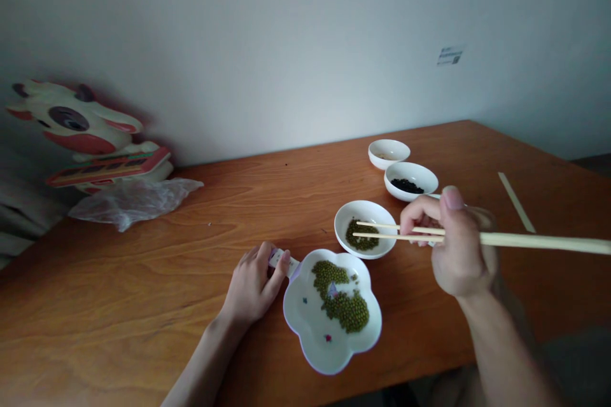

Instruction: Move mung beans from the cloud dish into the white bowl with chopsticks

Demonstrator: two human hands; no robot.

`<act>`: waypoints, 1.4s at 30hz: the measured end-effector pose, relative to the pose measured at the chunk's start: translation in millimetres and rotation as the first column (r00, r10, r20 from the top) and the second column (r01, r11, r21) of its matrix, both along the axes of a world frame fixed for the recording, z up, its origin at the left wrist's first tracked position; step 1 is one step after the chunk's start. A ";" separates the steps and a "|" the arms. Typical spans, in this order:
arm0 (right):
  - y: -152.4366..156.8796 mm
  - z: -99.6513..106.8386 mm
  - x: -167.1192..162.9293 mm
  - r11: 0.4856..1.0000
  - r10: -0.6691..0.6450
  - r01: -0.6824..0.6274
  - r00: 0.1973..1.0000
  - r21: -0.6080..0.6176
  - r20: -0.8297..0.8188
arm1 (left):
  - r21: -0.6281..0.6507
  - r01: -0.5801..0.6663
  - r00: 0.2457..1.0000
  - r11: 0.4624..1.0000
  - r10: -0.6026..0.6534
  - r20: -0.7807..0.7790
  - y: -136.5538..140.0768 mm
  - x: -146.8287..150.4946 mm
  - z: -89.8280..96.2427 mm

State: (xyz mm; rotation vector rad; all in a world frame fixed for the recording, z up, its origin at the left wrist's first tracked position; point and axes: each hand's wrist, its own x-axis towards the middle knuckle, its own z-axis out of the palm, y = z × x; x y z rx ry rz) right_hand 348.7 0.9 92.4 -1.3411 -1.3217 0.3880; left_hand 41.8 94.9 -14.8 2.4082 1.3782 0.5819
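My left hand [255, 283] is closed round the short handle of a white flower-shaped dish [310, 324] with a lilac rim. Green mung beans [351, 310] lie in it in two joined patches. In my right hand [461, 251] is a pair of chopsticks [534, 241], their tips over a round white bowl [344, 216] that holds more mung beans [363, 243]. Whether a bean sits between the tips is too small to tell. Behind my right fingers, part of another white bowl [433, 197] shows; its contents are hidden.
Farther back stand a white bowl [422, 172] with black contents and another bowl [389, 143] with a little pale stuff. A flat pale strip [517, 202] lies at right. A cow-shaped toy keyboard [102, 133] and a clear plastic bag [136, 202] are at the left, by the wall.
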 end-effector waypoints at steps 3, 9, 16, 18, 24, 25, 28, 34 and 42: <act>-6.0 5.7 -8.4 0.984 0.171 -0.173 0.984 -0.046 -0.046 | 0.006 -0.007 1.000 1.000 0.007 -0.010 -0.5 0.8 1.7; -8.1 0.5 -38.8 0.847 0.492 -0.474 0.870 -0.241 0.019 | 0.003 -0.021 0.999 1.000 0.021 -0.034 -1.9 3.3 6.5; -11.6 -19.6 -44.7 0.818 0.509 -0.488 0.861 -0.305 -0.014 | 0.030 -0.025 0.999 0.999 0.026 -0.043 -1.7 6.9 8.0; -11.7 -19.7 -40.0 0.844 0.461 -0.454 0.886 -0.286 -0.050 | 0.042 -0.023 0.999 0.999 0.025 -0.043 -1.6 7.7 9.1; -5.9 -9.6 -36.1 0.911 0.288 -0.269 0.958 -0.311 0.015 | 0.079 -0.032 0.998 0.996 0.036 -0.055 -3.5 9.3 12.4; -6.1 -7.9 -37.9 0.917 0.285 -0.261 0.958 -0.300 0.036 | 0.079 -0.032 0.998 0.996 0.037 -0.054 -3.8 9.4 12.7; -12.0 -5.4 -45.6 0.934 0.270 -0.239 0.958 -0.265 0.090 | 0.074 -0.024 0.998 0.997 0.028 -0.048 -4.0 9.5 13.1; -28.1 -22.4 -40.3 0.922 0.258 -0.237 0.966 -0.307 0.030 | 0.070 -0.022 0.998 0.997 0.025 -0.050 -3.2 9.8 13.5; -27.5 -27.9 -39.7 0.899 0.275 -0.238 0.960 -0.368 0.050 | 0.069 -0.016 0.999 0.997 0.020 -0.044 -3.1 9.1 12.8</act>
